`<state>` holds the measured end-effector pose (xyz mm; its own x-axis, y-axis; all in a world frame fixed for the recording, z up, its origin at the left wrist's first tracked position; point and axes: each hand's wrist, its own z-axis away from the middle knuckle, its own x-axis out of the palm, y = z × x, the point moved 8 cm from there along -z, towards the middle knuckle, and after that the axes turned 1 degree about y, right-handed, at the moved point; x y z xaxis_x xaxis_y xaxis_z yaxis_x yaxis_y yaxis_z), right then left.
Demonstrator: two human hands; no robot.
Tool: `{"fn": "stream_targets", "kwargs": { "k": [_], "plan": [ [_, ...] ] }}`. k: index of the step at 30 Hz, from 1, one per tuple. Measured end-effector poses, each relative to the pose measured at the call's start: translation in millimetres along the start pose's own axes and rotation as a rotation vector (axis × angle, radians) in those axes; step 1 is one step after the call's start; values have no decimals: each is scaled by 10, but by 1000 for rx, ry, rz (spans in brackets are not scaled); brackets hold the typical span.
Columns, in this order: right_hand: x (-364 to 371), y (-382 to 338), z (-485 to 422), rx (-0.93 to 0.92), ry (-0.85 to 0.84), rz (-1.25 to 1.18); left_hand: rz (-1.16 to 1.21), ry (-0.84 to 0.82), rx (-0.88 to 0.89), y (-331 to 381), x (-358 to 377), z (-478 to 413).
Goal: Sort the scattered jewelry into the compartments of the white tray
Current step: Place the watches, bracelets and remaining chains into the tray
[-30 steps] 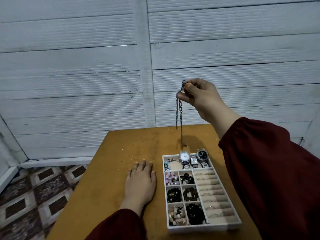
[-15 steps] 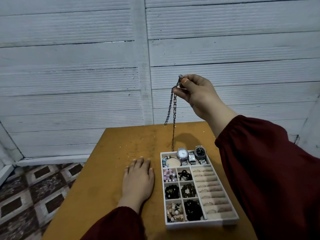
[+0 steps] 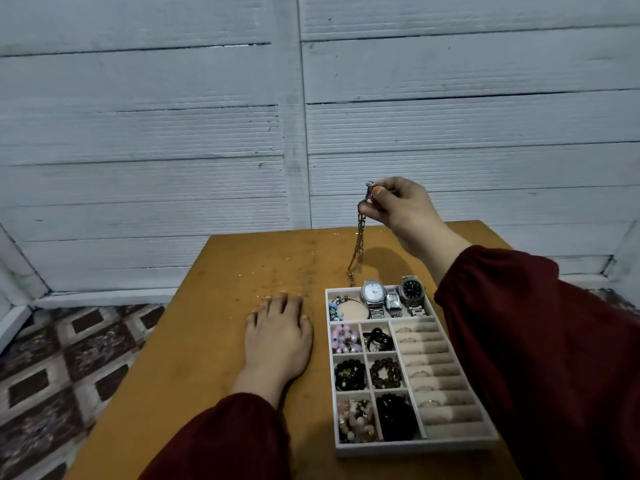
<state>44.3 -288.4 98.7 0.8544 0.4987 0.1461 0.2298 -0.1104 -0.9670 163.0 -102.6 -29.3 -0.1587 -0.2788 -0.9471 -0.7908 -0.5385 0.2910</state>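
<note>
While the right hand is raised above the far part of the wooden table, its thumb and forefinger are pinched together on the top end of a metal chain, the other fingers curled in. That chain hangs straight down from the pinch, and its lower end reaches the tabletop just beyond the far edge of the white tray, outside every compartment. Palm down, the left hand lies flat on the table just left of the tray, fingers spread a little, holding nothing. Three watches lean in the tray's far compartment beside a bangle; bead bracelets fill the six small squares, and rings sit in the padded slots along its right side. Writing on the watch dials is too small to read. Both sleeves are dark red.
</note>
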Motion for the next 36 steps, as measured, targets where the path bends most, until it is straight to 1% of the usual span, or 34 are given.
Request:
{"fn": "stream_targets", "kwargs": {
  "k": [4, 6, 9, 11, 14, 19, 21, 26, 30, 36],
  "plan": [
    [-54, 181, -28, 24, 16, 157, -4, 11, 3, -6, 2, -2],
    [-69, 289, -40, 40, 19, 278, -7, 17, 2, -11, 8, -7],
    [-88, 398, -21, 30, 24, 612, 0, 21, -2, -14, 9, -19],
    [-62, 434, -1, 3, 6, 793, 4, 23, -4, -15, 9, -26],
    [34, 523, 3, -16, -89, 994, 4, 30, -3, -18, 8, -29],
    [218, 724, 25, -34, -322, 1264, 11, 30, -7, -21, 15, -30],
    [256, 816, 6, -17, -374, 1321, 7, 35, -6, -20, 16, -31],
    [333, 994, -86, 8, -429, 1425, 2, 46, -5, -22, 13, -26],
    [366, 1032, -146, 18, -405, 1486, 7, 48, -3, -21, 12, -28],
    [408, 1047, -182, 22, -387, 1491, 13, 46, -5, -34, 26, -31]
  ]
}}
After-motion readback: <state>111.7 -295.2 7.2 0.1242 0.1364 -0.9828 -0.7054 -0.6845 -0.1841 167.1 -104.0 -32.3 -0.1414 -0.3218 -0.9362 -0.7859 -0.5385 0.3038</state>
